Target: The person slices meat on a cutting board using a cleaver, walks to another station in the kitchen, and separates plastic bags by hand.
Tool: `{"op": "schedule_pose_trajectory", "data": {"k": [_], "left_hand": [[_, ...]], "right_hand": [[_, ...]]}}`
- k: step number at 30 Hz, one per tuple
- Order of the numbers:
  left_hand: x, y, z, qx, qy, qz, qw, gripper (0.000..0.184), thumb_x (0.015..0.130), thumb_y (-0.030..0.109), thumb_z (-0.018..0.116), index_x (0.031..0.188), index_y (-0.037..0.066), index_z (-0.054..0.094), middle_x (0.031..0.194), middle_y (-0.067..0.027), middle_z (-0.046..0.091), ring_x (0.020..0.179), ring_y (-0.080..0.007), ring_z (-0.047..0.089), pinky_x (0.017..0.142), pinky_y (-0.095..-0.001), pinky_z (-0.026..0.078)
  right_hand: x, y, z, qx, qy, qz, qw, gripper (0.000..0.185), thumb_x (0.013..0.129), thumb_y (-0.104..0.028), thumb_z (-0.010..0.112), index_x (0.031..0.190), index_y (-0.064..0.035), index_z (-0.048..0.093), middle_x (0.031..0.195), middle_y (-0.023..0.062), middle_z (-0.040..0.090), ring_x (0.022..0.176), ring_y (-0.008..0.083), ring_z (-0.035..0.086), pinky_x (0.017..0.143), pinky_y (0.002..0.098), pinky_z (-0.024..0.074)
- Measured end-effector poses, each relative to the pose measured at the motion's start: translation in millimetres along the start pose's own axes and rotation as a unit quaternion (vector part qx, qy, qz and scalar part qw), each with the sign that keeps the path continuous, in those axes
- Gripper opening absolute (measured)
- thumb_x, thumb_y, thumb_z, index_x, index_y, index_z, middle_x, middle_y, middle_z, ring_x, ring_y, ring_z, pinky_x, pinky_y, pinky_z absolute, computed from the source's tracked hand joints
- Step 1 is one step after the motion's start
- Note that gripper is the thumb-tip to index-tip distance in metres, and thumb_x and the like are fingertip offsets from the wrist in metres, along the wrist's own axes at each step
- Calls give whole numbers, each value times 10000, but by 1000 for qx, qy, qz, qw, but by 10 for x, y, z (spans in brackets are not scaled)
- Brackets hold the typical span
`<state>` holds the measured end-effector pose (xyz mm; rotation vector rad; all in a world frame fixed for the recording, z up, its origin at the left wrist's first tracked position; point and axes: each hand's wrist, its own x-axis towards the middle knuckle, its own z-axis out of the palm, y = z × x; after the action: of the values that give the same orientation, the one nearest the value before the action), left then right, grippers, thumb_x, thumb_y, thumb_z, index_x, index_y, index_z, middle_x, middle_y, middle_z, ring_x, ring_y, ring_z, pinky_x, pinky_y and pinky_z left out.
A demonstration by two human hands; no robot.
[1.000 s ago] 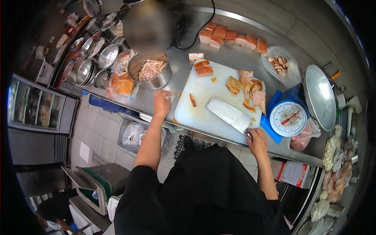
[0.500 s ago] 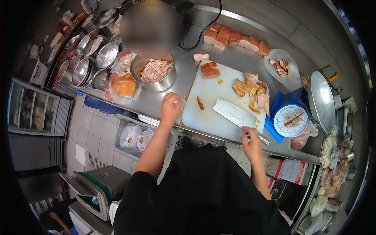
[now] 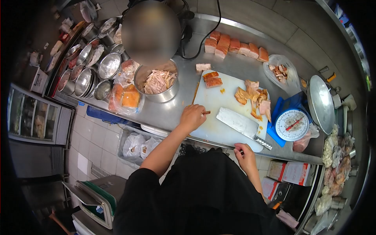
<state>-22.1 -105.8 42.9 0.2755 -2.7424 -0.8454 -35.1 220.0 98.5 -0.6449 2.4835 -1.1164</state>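
Observation:
My left hand (image 3: 192, 118) is at the left side of a white cutting board (image 3: 211, 100), closed on a small brown meat strip (image 3: 206, 112) whose end sticks out past the fingers. A broad cleaver (image 3: 237, 121) lies flat on the board, its handle (image 3: 263, 143) pointing toward the near right edge. Below that handle, apart from it, my right hand (image 3: 246, 155) hangs at the counter's front edge, empty, fingers loosely bent and apart. Cut roast pork pieces (image 3: 213, 82) rest at the board's far left. More pork chunks (image 3: 252, 96) are heaped on its right.
A metal pot (image 3: 166, 93) of sliced meat stands left of the board. Pork blocks (image 3: 234, 45) line the back, near a plastic bag (image 3: 282, 74) of scraps. A blue dial scale (image 3: 291, 124) with a metal pan is at right. Metal bowls (image 3: 83, 82) crowd the left.
My left hand has moved right onto the board and picked up the meat strip that lay there. My right hand has drawn back from the cleaver's handle. The view has shifted slightly.

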Motion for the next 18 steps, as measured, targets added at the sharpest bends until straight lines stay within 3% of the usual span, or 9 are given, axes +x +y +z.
{"op": "schedule_pose_trajectory", "data": {"k": [5, 7, 11, 13, 14, 16, 18], "left_hand": [[73, 100, -113, -33, 34, -25, 999, 160, 857, 185, 718, 966, 68, 716, 975, -122, 718, 967, -341, 670, 863, -457, 517], [196, 144, -185, -39, 45, -65, 996, 207, 882, 207, 710, 1031, 64, 731, 1000, -134, 725, 990, -337, 680, 869, -452, 530], [399, 85, -118, -77, 100, -36, 991, 270, 903, 221, 704, 1126, 73, 740, 1017, -151, 733, 990, -346, 691, 864, -444, 541], [461, 194, -219, -116, 55, -127, 984, 312, 918, 236, 709, 1177, 66, 736, 979, -159, 740, 949, -325, 715, 840, -416, 550], [460, 169, -188, -117, 53, -126, 984, 312, 918, 236, 709, 1177, 66, 736, 979, -159, 740, 949, -325, 715, 840, -416, 550], [398, 63, -114, -214, 125, -163, 955, 262, 934, 259, 724, 1158, 128, 753, 895, -135, 749, 769, -241, 698, 722, -352, 538], [322, -46, -97, -240, 128, -200, 941, 253, 944, 259, 722, 1149, 116, 757, 840, -108, 740, 727, -194, 668, 691, -332, 521]], "right_hand": [[-6, 43, -51, 14, 15, 24, 999, 235, 936, -124, 722, 1160, -56, 709, 992, 127, 698, 875, 272, 693, 749, 361, 566], [27, 83, -78, 1, 11, 7, 1000, 232, 940, -127, 718, 1159, -53, 708, 999, 128, 699, 886, 276, 691, 752, 364, 564], [48, 70, -109, 10, 15, 4, 1000, 228, 943, -129, 716, 1157, -48, 706, 1000, 130, 699, 894, 280, 690, 755, 367, 562], [44, 45, -140, 12, 8, 19, 1000, 226, 945, -128, 715, 1154, -43, 705, 996, 132, 696, 894, 277, 690, 754, 366, 562], [43, 50, -152, 13, 9, 21, 1000, 226, 945, -128, 715, 1154, -43, 705, 996, 132, 696, 894, 277, 690, 754, 366, 562], [44, 63, -166, 16, 5, 26, 1000, 230, 946, -127, 714, 1160, -43, 707, 1011, 135, 703, 889, 272, 694, 759, 363, 563], [79, 84, -172, 22, -6, 30, 999, 233, 947, -126, 713, 1164, -42, 707, 1021, 136, 707, 883, 269, 696, 761, 360, 564]]}}
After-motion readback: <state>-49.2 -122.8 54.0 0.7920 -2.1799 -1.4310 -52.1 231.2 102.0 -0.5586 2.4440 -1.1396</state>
